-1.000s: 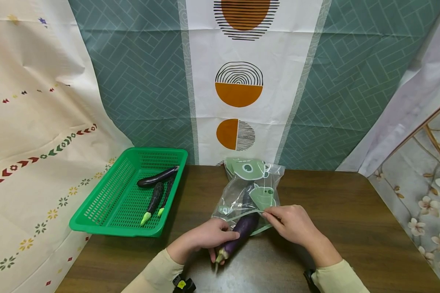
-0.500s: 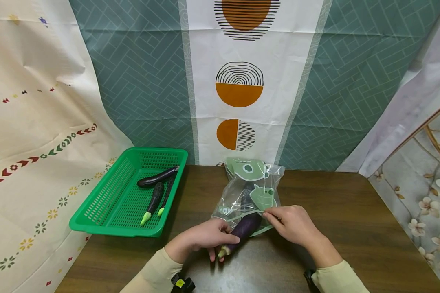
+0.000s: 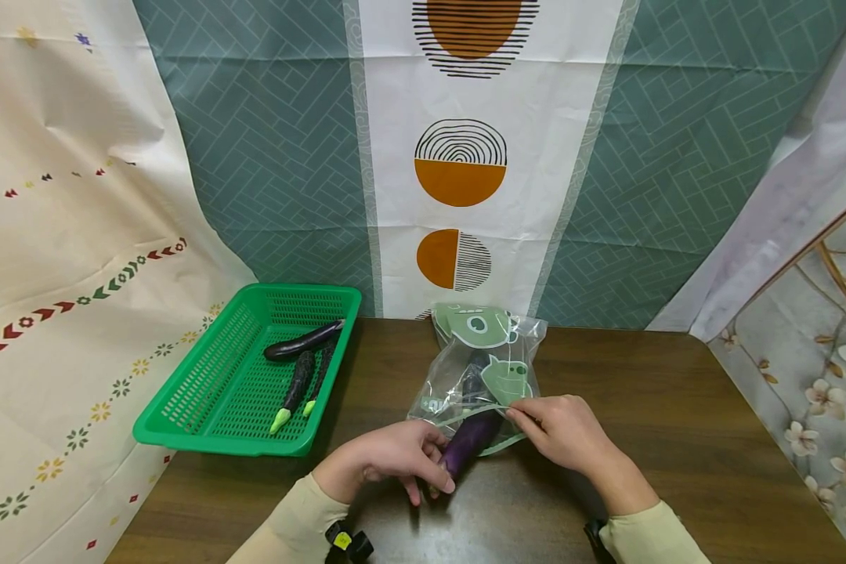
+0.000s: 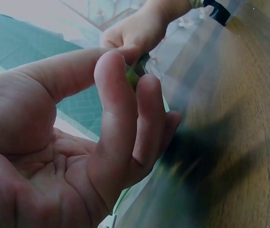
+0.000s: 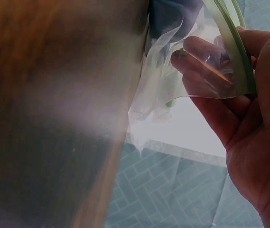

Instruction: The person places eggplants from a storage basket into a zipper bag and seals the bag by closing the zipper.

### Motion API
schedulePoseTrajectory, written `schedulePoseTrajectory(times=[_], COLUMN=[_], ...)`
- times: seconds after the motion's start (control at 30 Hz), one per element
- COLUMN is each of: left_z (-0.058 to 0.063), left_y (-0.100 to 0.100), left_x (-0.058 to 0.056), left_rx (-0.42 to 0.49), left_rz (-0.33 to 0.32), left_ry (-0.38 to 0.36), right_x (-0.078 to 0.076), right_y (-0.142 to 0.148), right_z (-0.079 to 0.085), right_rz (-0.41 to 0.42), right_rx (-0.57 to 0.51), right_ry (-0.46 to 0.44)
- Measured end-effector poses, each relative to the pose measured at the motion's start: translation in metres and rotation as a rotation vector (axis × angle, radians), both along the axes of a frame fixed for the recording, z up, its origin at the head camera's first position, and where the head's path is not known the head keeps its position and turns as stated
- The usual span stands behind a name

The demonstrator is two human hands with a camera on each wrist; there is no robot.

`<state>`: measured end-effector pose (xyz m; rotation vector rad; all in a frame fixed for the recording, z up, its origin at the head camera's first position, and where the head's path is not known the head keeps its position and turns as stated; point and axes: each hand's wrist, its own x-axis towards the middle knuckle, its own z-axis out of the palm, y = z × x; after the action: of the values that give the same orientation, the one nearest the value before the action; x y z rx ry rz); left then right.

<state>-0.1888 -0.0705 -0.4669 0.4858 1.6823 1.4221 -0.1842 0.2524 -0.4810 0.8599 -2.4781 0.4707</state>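
A purple eggplant (image 3: 474, 437) lies partway inside a clear zip bag (image 3: 446, 385) with green printed patches, its stem end outside the bag's mouth. My left hand (image 3: 403, 458) holds the eggplant by its stem end with thumb and fingers, covering the stem in the head view. In the left wrist view, a bit of green stem (image 4: 132, 78) shows between the fingertips. The green-edged rim of the bag is pinched by my right hand (image 3: 560, 429). In the right wrist view, fingers of that hand show through the clear plastic (image 5: 201, 88), with the dark eggplant (image 5: 172, 16) beyond.
Left of the bag stands a green plastic basket (image 3: 234, 392) with 3 dark eggplants (image 3: 299, 384) along its right side. Everything rests on a brown wooden table (image 3: 641, 392). Patterned cloth (image 3: 275, 157) hangs behind and at the sides.
The eggplant has slid a little farther into the bag, away from me. My left fingers have shifted toward its stem end. The right hand and bag have hardly moved.
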Motion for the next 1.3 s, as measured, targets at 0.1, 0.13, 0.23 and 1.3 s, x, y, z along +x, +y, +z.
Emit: schedulePoseTrajectory(times=[0.1,0.13,0.23,1.3], left_z=[-0.001,-0.002,-0.004,-0.010], left_y=[0.001,0.002,0.003,0.012], left_x=[0.000,0.000,0.000,0.006], left_rx=[0.006,0.007,0.001,0.018], left_rz=[0.010,0.016,0.040,0.104], left_ry=[-0.012,-0.014,-0.008,-0.030], right_x=[0.000,0.000,0.000,0.000], right_y=[0.000,0.000,0.000,0.000], right_z=[0.000,0.000,0.000,0.001], right_rz=[-0.002,-0.003,-0.006,-0.006], right_rx=[-0.002,-0.003,-0.003,0.003], right_ry=[0.000,0.000,-0.001,0.000])
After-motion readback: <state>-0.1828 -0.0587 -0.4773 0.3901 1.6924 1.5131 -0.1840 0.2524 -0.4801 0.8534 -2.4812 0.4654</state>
